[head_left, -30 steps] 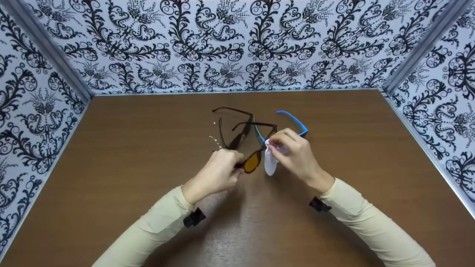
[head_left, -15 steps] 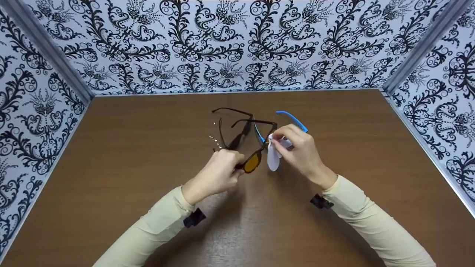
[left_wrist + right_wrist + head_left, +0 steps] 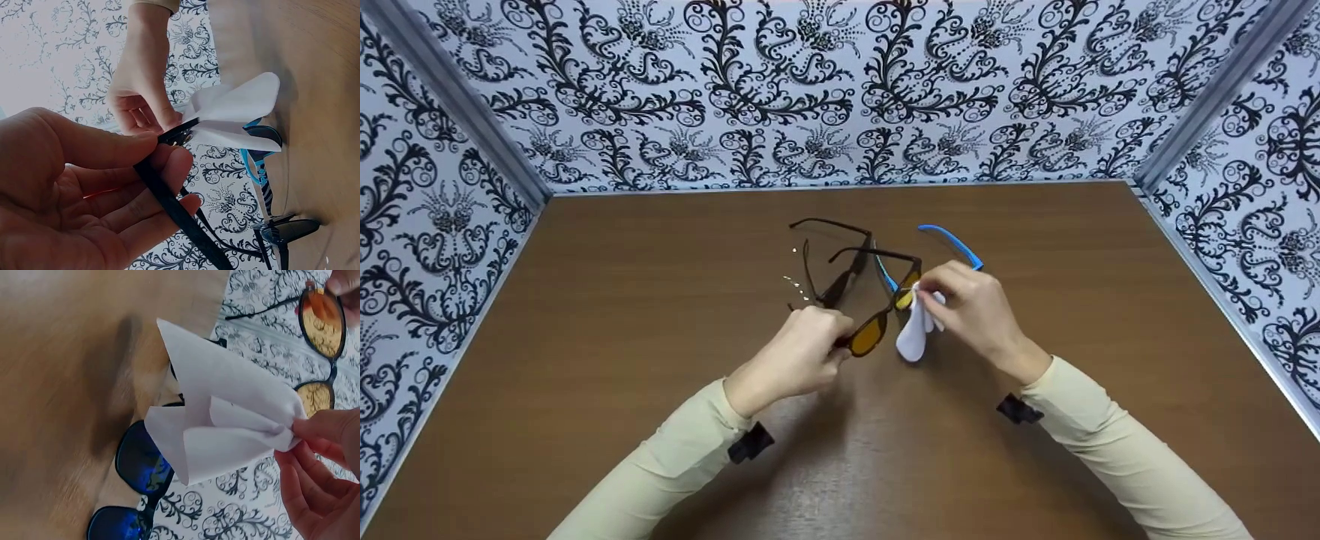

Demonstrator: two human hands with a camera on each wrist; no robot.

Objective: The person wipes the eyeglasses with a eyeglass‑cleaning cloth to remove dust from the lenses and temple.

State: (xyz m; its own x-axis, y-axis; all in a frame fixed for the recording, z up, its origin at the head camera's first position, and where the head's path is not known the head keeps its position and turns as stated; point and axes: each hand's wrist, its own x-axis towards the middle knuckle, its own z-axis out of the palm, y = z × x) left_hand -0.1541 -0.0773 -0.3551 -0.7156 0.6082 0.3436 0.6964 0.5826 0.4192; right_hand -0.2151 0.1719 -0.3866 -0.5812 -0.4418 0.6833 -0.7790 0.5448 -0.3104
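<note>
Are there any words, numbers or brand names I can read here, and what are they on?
None that can be read.
Blue-armed glasses: tiny marks on one arm, too small and blurred to tell if they're letters.
White cloth and amber-lensed glasses: no writing seen.

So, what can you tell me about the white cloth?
The white cloth looks like thin, soft, plain fabric. The right hand pinches it at one gathered end, and the rest spreads in loose folds with pointed corners, hanging clear of the brown table. Its gathered end is at one lens of the amber-lensed glasses; I can't tell for sure whether they touch.
</note>
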